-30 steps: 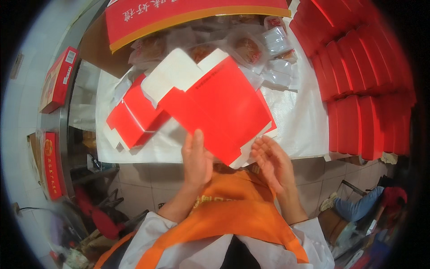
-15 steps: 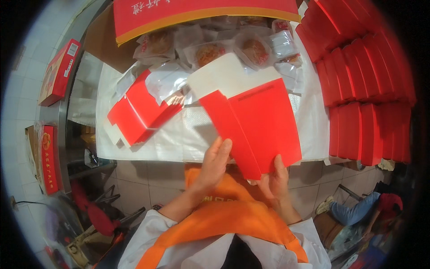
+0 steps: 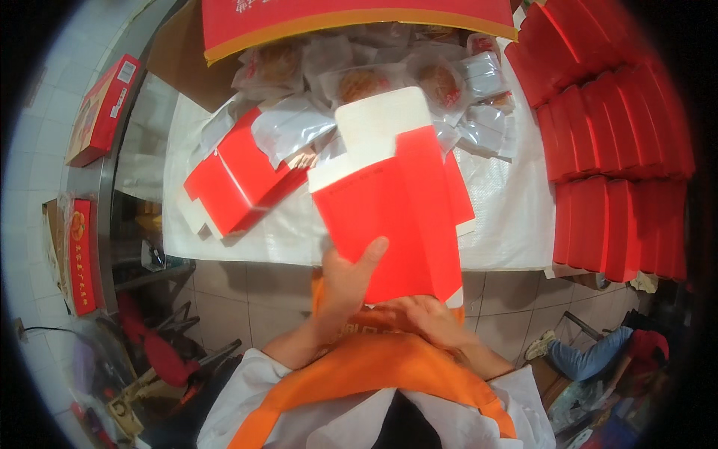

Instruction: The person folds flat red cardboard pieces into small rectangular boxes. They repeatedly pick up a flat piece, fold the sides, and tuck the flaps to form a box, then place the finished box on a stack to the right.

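Note:
A red cardboard box (image 3: 374, 224) with white end flaps is held in front of me, over the table's near edge, its far end standing up. My left hand (image 3: 345, 278) grips it at the left side, thumb on its front face. Close against its lower end is my right hand (image 3: 428, 318), fingers bent along that edge; part of the fingers is hidden. Another red box (image 3: 243, 179) lies on its side to the left, with a clear-and-silver packet (image 3: 292, 131) at its open end. Behind are several wrapped round pastries (image 3: 363, 86).
A large red carton with a yellow rim (image 3: 359, 26) stands at the far side. Rows of red boxes (image 3: 606, 135) stack up on the right. White sheeting (image 3: 508, 232) covers the table. At left are a red gift box (image 3: 103, 112) and metal edge. A person (image 3: 598, 352) sits at lower right.
The red box has been turned over and spread from flat into a fuller shape, and it has moved left. My right hand has shifted from its lower right corner to its lower end.

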The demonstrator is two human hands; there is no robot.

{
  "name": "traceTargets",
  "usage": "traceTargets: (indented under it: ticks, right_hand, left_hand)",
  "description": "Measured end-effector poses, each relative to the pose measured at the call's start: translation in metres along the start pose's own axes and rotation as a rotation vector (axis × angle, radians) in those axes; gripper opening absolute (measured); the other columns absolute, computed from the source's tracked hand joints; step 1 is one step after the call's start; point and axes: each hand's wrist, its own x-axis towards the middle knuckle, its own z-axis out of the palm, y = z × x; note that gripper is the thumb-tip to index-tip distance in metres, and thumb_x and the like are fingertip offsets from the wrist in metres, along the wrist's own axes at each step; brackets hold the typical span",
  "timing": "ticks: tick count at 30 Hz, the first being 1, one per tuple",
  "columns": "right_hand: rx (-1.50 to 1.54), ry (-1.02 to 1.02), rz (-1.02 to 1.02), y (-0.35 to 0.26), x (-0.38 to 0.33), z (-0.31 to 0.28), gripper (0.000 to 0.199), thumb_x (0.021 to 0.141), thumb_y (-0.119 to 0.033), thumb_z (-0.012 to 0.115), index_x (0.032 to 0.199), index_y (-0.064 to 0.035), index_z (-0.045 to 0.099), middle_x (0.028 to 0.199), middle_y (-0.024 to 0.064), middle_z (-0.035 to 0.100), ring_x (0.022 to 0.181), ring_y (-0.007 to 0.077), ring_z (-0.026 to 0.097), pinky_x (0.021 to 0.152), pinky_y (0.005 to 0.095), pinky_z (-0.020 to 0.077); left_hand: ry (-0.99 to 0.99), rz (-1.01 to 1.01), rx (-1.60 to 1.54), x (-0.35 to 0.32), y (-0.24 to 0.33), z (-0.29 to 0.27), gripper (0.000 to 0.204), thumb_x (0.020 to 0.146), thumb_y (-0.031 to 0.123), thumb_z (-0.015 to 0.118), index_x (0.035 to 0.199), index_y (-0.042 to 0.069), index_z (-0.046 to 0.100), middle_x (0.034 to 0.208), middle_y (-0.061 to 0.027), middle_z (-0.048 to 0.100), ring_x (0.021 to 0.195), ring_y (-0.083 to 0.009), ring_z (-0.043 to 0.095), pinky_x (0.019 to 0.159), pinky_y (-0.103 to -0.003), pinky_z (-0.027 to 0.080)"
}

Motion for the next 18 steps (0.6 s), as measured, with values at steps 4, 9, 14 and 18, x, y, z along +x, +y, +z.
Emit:
traceTargets:
  ticks: [4,9,14,18]
  right_hand:
    - [-0.652,-0.375,-0.268,-0.033,-0.039,-0.03,0.027,0.086,-0.007,0.051,0.112,-0.0006,0.052,0.102,0.0102,0.06,0.099,0.0172,0.054,0.083,0.0274,0.0445]
    - [-0.656,0.503,-1.022,-0.069,-0.001,-0.037,0.04,0.078,-0.001,0.049,0.118,0.0013,0.044,0.124,0.0184,0.043,0.11,0.0264,0.046,0.093,0.0331,0.0377]
    - [-0.697,0.243,-0.808,-0.066,0.029,-0.034,0.037,0.077,-0.012,0.056,0.112,-0.0011,0.052,0.125,0.015,0.047,0.113,0.0259,0.046,0.094,0.0333,0.0359]
    - [-0.661,0.051,-0.702,-0.045,0.03,-0.04,0.018,0.076,-0.006,0.055,0.092,-0.0001,0.062,0.115,0.0143,0.055,0.1,0.0241,0.053,0.083,0.0312,0.0426]
  left_hand:
    - [-0.077,0.094,0.147,-0.011,-0.005,-0.013,0.045,0.079,0.01,0.065,0.115,-0.003,0.042,0.106,-0.0105,0.055,0.093,-0.016,0.055,0.079,-0.03,0.047]
    - [-0.31,0.177,0.43,-0.032,-0.018,-0.01,0.068,0.078,0.017,0.066,0.128,-0.004,0.024,0.12,-0.0152,0.044,0.106,-0.0191,0.047,0.088,-0.032,0.041]
    - [-0.411,0.246,0.34,-0.029,-0.034,-0.021,0.072,0.081,0.02,0.062,0.132,-0.005,0.017,0.123,-0.0171,0.039,0.113,-0.0211,0.041,0.094,-0.033,0.035]
    - [-0.369,0.381,0.295,-0.008,-0.033,-0.026,0.056,0.081,0.02,0.062,0.125,-0.003,0.036,0.111,-0.0164,0.048,0.103,-0.0229,0.049,0.087,-0.03,0.039]
